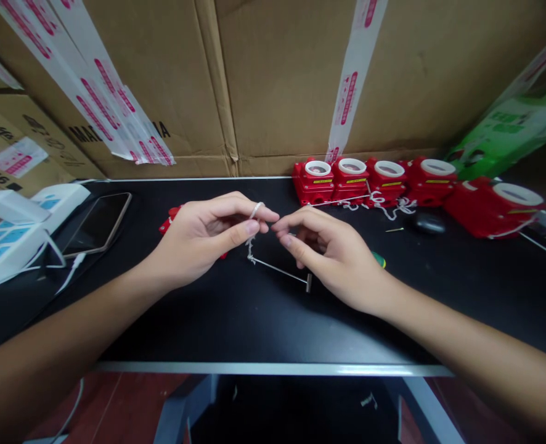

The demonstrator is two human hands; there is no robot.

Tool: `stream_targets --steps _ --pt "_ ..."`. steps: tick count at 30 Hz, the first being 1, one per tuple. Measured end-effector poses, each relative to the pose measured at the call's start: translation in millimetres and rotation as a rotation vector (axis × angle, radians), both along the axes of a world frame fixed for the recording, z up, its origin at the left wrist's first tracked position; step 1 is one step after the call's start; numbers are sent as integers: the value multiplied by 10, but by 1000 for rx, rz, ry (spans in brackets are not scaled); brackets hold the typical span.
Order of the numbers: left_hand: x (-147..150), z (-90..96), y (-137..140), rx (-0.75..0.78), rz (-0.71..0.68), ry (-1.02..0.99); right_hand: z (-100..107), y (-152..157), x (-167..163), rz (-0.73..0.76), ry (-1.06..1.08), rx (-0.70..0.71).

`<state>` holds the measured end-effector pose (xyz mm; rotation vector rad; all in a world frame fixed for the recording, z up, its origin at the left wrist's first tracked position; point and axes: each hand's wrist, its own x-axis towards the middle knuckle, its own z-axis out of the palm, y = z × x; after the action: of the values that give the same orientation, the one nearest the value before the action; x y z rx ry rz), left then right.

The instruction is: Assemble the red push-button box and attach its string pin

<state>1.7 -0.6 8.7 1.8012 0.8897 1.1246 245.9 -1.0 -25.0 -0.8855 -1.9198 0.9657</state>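
Left hand (pixel 199 237) pinching a white cord (pixel 256 208), looped over its index finger above the black table (pixel 254 333); a T-ended metal rod (pixel 280 270) meets the cord's knotted lower end. Whether the right hand's (pixel 331 250) bunched fingertips grip anything cannot be told. The hands largely hide a red object (pixel 167 223) and a green one (pixel 379 259).

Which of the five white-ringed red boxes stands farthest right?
The right-end red box, just right of the small black oval object; the other four red boxes stand in a row to its left.
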Motion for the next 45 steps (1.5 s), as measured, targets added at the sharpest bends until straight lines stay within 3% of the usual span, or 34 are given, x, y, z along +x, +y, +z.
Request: stream_targets --steps 8,15,18,22,27,29,36,41,45 --pt "11 -27 2 24 -33 -10 -11 9 -29 24 -146 20" --pt "16 -75 12 15 -91 59 -21 0 -12 -84 94 -69" --pt "5 -125 19 12 -119 120 11 -1 -7 -101 68 -39" --pt "-12 -132 36 49 -113 182 29 -7 -4 -43 -92 25" --pt "-16 -56 37 85 -56 177 -22 -19 -10 104 -605 162" --pt "-14 -35 25 102 -26 170 -38 -23 -19 108 -687 175" --pt "-46 -6 -20 254 129 373 0 -17 -15 88 -523 212" --pt "-68 -46 -22 86 141 494 25 16 15 64 -357 237" --pt "-34 -116 -31 -62 81 421 41 20 30 36 -298 199"
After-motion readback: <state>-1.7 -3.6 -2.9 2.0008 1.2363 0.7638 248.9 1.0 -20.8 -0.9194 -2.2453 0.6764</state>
